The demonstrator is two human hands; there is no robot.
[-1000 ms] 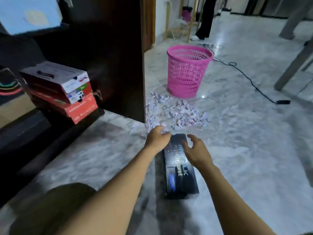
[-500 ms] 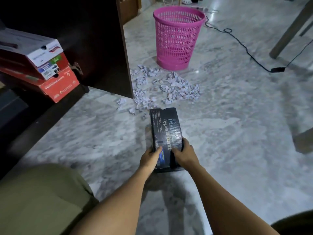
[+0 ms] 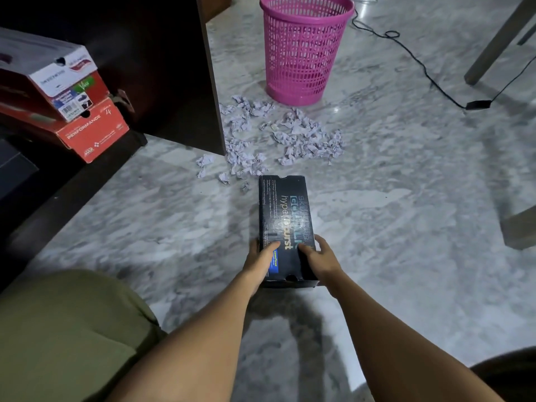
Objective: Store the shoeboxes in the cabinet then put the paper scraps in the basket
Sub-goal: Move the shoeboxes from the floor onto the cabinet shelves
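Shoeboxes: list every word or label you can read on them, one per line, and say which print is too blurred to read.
"hyper...burst": black shoebox lid, middle blurred.
"GOODYEAR": blue patch on that lid.
"PERFORMANCE": end of the red shoebox.
Unreadable: the black lid's small print, the white shoebox labels, the barcode sticker.

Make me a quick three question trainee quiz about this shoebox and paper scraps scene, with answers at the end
1. True or false: the black shoebox lies inside the cabinet.
2. Which hands grip the black shoebox? A) left hand only B) right hand only C) both
3. Fill in: the paper scraps lie on the floor in front of the pink ____.

Key: 1 false, it is on the floor; 2 C, at its near end; 3 basket.
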